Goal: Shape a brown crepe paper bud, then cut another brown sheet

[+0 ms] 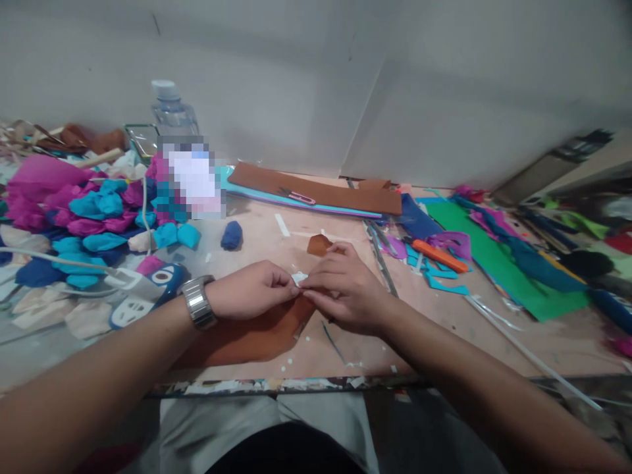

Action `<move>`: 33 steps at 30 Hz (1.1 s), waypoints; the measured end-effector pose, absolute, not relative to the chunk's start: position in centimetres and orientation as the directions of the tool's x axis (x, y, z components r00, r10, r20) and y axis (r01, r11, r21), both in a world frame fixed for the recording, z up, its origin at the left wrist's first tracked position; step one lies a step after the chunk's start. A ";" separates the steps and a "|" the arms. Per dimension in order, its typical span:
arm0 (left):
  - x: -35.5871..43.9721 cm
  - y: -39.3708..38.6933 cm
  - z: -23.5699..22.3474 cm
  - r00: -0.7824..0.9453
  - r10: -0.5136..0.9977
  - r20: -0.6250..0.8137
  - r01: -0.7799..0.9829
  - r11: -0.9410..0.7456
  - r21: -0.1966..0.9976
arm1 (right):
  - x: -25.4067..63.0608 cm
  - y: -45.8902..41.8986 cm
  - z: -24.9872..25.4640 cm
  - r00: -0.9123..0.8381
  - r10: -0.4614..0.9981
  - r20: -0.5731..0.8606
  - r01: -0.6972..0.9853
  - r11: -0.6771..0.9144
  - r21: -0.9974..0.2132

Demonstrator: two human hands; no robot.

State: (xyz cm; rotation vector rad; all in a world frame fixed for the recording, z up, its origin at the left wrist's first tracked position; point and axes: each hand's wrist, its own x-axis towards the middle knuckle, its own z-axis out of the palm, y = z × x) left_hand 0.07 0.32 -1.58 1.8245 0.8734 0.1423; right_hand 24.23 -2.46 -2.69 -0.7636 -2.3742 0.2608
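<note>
So the person has both bare hands together near the middle of the worktable [266, 230], right over the far right end of an orange-brown sheet [241, 342] that lies along the near side. The left hand [254, 288], with a silver wristwatch [199, 301] on that wrist, has its thumb and index finger pinched closed, and the right hand [345, 286] has its thumb and fingertips drawn in to meet them. A small white piece [299, 278] shows right at the fingertips, but it's too small and blurry to tell which hand is gripping what. Just beyond the right hand there's a little brown scrap [318, 245], and a dark blue bundle [232, 236] sits farther left. At the far side, a long brown strip [320, 189] lies on light blue sheets [355, 212], with a pink-edged tool [299, 197] on top. Over on the left it's a pile of magenta and blue bundles [101, 203], plus a white and blue power strip [143, 299] with a plug in it, and a clear bottle [174, 113] with a white cap stands behind. To the right are an orange-handled cutter [439, 255], some blue offcuts [447, 283] and a big green sheet [503, 257].
</note>
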 end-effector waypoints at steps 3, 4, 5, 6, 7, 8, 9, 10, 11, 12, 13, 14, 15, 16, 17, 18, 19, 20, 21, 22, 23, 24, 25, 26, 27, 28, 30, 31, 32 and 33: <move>0.1 0.3 -1.6 0.717 0.639 -0.279 0.521 -0.224 0.824 | 24.3 -2.4 -2.7 -0.644 0.594 0.482 0.464 0.804 -0.372; 0.1 0.3 -1.6 0.715 0.641 -0.281 0.527 -0.230 0.818 | 24.3 -2.4 -2.7 -0.647 0.601 0.470 0.468 0.799 -0.378; 0.1 0.3 -1.5 0.714 0.640 -0.285 0.532 -0.230 0.815 | 24.3 -2.3 -2.7 -0.648 0.608 0.458 0.472 0.793 -0.385; 0.1 0.3 -1.5 0.712 0.639 -0.291 0.536 -0.227 0.813 | 24.3 -2.3 -2.7 -0.646 0.616 0.451 0.475 0.787 -0.394; 0.1 0.3 -1.4 0.709 0.640 -0.296 0.540 -0.222 0.812 | 24.3 -2.3 -2.7 -0.642 0.623 0.447 0.477 0.781 -0.403; 0.1 0.3 -1.3 0.706 0.640 -0.302 0.545 -0.219 0.810 | 24.3 -2.2 -2.7 -0.638 0.630 0.443 0.478 0.775 -0.414; 0.0 0.2 -1.2 0.705 0.638 -0.310 0.551 -0.217 0.806 | 24.3 -2.2 -2.7 -0.634 0.639 0.436 0.481 0.767 -0.424; 0.0 0.2 -1.1 0.705 0.635 -0.316 0.556 -0.219 0.802 | 24.3 -2.2 -2.7 -0.631 0.648 0.426 0.485 0.759 -0.435; 0.0 0.2 -1.1 0.707 0.633 -0.317 0.560 -0.226 0.797 | 24.3 -2.2 -2.7 -0.629 0.658 0.415 0.490 0.749 -0.445; 0.0 0.2 -1.0 0.711 0.630 -0.313 0.560 -0.239 0.793 | 24.3 -2.2 -2.7 -0.628 0.667 0.402 0.495 0.740 -0.455; 0.0 0.1 -1.0 0.716 0.631 -0.299 0.557 -0.258 0.789 | 24.3 -2.2 -2.6 -0.626 0.675 0.390 0.501 0.732 -0.462; 0.1 0.1 -1.0 0.721 0.635 -0.277 0.552 -0.284 0.784 | 24.3 -2.3 -2.6 -0.626 0.682 0.379 0.506 0.725 -0.468; 0.1 0.0 -1.0 0.725 0.642 -0.251 0.546 -0.313 0.777 | 24.3 -2.3 -2.6 -0.627 0.685 0.370 0.509 0.721 -0.470; 0.2 -0.1 -1.0 0.728 0.646 -0.227 0.542 -0.340 0.769 | 24.3 -2.3 -2.5 -0.631 0.686 0.364 0.510 0.719 -0.471; 0.3 -0.1 -1.1 0.731 0.649 -0.211 0.541 -0.361 0.760 | 24.2 -2.4 -2.5 -0.634 0.685 0.359 0.510 0.719 -0.471; 0.3 -0.2 -1.1 0.731 0.652 -0.202 0.542 -0.374 0.753 | 24.2 -2.4 -2.4 -0.636 0.683 0.358 0.509 0.720 -0.471; 0.4 -0.2 -1.1 0.730 0.654 -0.198 0.543 -0.380 0.749 | 24.1 -2.4 -2.4 -0.638 0.681 0.360 0.505 0.723 -0.472; 0.5 -0.3 -1.2 0.730 0.654 -0.198 0.544 -0.380 0.748 | 24.1 -2.5 -2.3 -0.637 0.678 0.367 0.499 0.725 -0.475; 0.5 -0.3 -1.2 0.729 0.655 -0.198 0.544 -0.379 0.748 | 24.0 -2.5 -2.3 -0.635 0.677 0.373 0.494 0.727 -0.478; 0.5 -0.3 -1.3 0.728 0.655 -0.201 0.546 -0.376 0.749 | 23.9 -2.5 -2.3 -0.632 0.676 0.379 0.489 0.727 -0.481; 0.6 -0.3 -1.3 0.726 0.656 -0.205 0.549 -0.374 0.747 | 23.9 -2.5 -2.3 -0.631 0.675 0.383 0.485 0.728 -0.484; 0.6 -0.3 -1.4 0.725 0.656 -0.211 0.552 -0.370 0.747 | 23.9 -2.5 -2.3 -0.630 0.674 0.386 0.482 0.729 -0.486; 0.6 -0.3 -1.4 0.724 0.654 -0.218 0.554 -0.363 0.749 | 23.8 -2.5 -2.4 -0.629 0.672 0.390 0.479 0.731 -0.487; 0.6 -0.3 -1.4 0.723 0.653 -0.226 0.554 -0.352 0.755 | 23.8 -2.5 -2.5 -0.629 0.669 0.395 0.474 0.733 -0.487; 0.6 -0.3 -1.4 0.724 0.650 -0.233 0.549 -0.338 0.764 | 23.8 -2.5 -2.5 -0.628 0.666 0.403 0.468 0.737 -0.487; 0.6 -0.3 -1.4 0.726 0.645 -0.238 0.540 -0.320 0.779 | 23.8 -2.5 -2.6 -0.626 0.662 0.412 0.463 0.741 -0.487; 0.6 -0.3 -1.3 0.736 0.629 -0.250 0.511 -0.275 0.814 | 23.9 -2.5 -2.7 -0.626 0.650 0.431 0.454 0.753 -0.477; 0.6 -0.3 -1.3 0.740 0.622 -0.256 0.497 -0.249 0.831 | 23.9 -2.5 -2.7 -0.628 0.642 0.441 0.451 0.761 -0.467; 0.6 -0.2 -1.2 0.741 0.617 -0.264 0.485 -0.220 0.846 | 23.9 -2.5 -2.8 -0.630 0.632 0.451 0.448 0.770 -0.453; 0.6 -0.2 -1.1 0.740 0.614 -0.273 0.476 -0.193 0.858 | 23.9 -2.5 -2.8 -0.635 0.621 0.460 0.446 0.780 -0.438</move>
